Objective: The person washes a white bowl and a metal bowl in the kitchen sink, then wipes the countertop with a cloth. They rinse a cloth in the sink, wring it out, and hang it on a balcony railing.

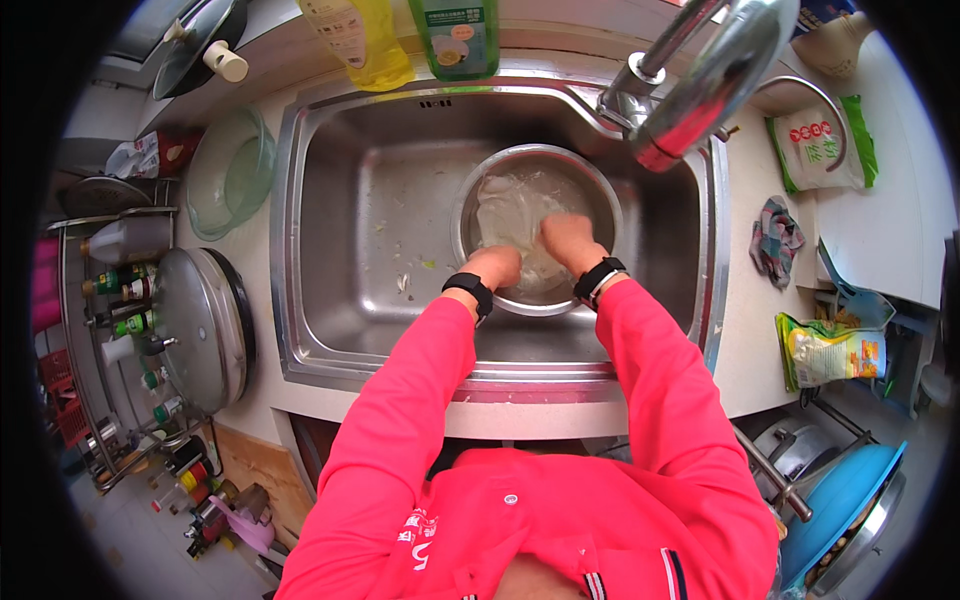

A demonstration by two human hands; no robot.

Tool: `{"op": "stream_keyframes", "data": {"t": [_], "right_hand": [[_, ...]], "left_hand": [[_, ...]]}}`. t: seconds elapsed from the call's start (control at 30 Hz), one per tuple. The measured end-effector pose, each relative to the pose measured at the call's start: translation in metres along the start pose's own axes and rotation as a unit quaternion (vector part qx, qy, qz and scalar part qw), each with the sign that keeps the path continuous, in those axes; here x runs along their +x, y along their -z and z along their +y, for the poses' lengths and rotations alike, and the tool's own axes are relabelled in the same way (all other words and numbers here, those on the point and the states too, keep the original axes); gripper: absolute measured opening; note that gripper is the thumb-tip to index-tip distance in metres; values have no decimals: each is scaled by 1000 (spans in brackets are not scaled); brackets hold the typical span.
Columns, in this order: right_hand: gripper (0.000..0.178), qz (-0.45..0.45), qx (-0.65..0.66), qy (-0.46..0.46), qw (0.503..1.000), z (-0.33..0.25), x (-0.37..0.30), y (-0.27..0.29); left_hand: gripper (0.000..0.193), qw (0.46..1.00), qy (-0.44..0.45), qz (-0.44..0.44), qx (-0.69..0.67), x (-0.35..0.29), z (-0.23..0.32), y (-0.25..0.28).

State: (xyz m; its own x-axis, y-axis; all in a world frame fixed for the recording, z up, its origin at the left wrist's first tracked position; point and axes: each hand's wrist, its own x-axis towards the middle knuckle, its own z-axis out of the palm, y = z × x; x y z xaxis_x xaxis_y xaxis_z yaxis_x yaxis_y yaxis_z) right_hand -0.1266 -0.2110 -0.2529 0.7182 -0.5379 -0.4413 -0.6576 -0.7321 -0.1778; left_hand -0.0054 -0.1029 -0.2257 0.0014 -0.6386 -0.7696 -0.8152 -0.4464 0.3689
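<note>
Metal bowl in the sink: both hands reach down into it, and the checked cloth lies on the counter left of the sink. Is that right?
Not quite: in the head view, the checked cloth lies on the counter right, not left, of the sink. The left hand and right hand do reach down into the metal bowl.

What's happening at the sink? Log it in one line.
Left hand: reaching into metal bowl | Right hand: in bowl | Grips: unclear | Bowl: in sink | Contents: pale translucent material
</note>
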Motion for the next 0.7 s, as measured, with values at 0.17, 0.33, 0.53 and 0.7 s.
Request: {"op": "stream_keyframes", "data": {"t": [0.17, 0.33, 0.53, 0.7], "right_hand": [[16, 242, 99, 64, 963, -28, 38, 11], [20, -15, 4, 48, 999, -28, 50, 4], [10, 220, 327, 91, 915, 11, -3, 80], [11, 242, 505, 117, 820, 14, -98, 167]], "left_hand": [[25, 975, 103, 197, -13, 6, 4, 13], [30, 949, 204, 202, -130, 24, 3, 7], [23, 963, 53, 235, -121, 0, 4, 34], [20, 838, -203, 292, -414, -96, 20, 98]]}}
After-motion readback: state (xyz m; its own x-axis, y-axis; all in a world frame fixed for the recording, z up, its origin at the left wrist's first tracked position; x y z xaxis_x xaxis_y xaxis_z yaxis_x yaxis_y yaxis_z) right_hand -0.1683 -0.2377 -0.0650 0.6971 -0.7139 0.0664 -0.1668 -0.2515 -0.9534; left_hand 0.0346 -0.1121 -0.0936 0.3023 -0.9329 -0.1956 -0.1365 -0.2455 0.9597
